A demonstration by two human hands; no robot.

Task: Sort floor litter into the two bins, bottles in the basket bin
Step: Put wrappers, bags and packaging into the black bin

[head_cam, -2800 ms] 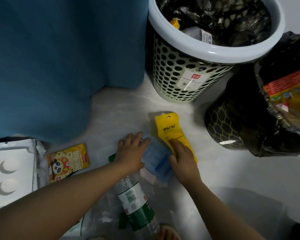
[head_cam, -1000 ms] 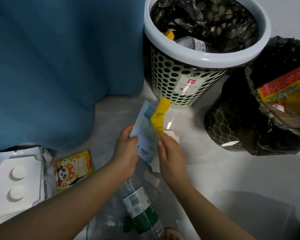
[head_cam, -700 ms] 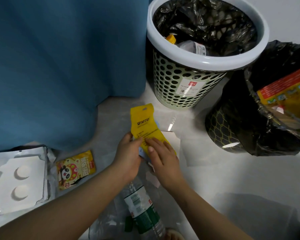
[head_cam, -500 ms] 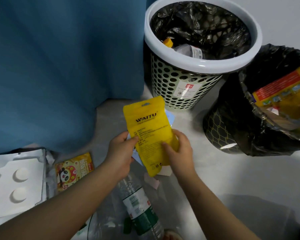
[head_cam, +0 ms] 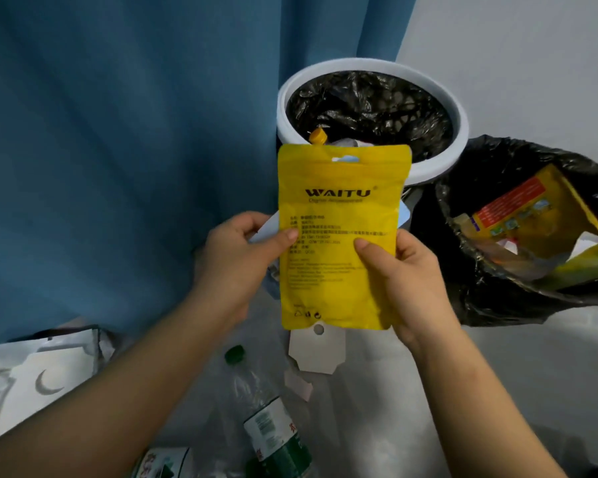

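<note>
Both hands hold a yellow WAITU packet [head_cam: 339,215] upright in front of me, with a pale blue packet [head_cam: 404,215] stacked behind it. My left hand [head_cam: 237,257] pinches the left edge, my right hand [head_cam: 403,277] the right edge. Behind the packet stands the white basket bin [head_cam: 458,132] lined with black plastic; an orange bottle cap [head_cam: 317,136] shows inside. To its right is the black bag bin [head_cam: 491,298] holding yellow and red wrappers. A clear bottle with a green cap and label [head_cam: 270,429] lies on the floor below my hands.
A blue curtain [head_cam: 118,132] hangs at the left, touching the basket bin. White moulded packaging [head_cam: 38,377] lies at the lower left. A white card tag [head_cam: 316,353] and a pink scrap [head_cam: 299,386] lie on the pale floor. Another labelled item [head_cam: 159,465] sits at the bottom edge.
The packets were picked up off the floor by both hands, turned so the yellow one faces me, and raised to bin height. The view tilted up; the panda wrapper left the frame.
</note>
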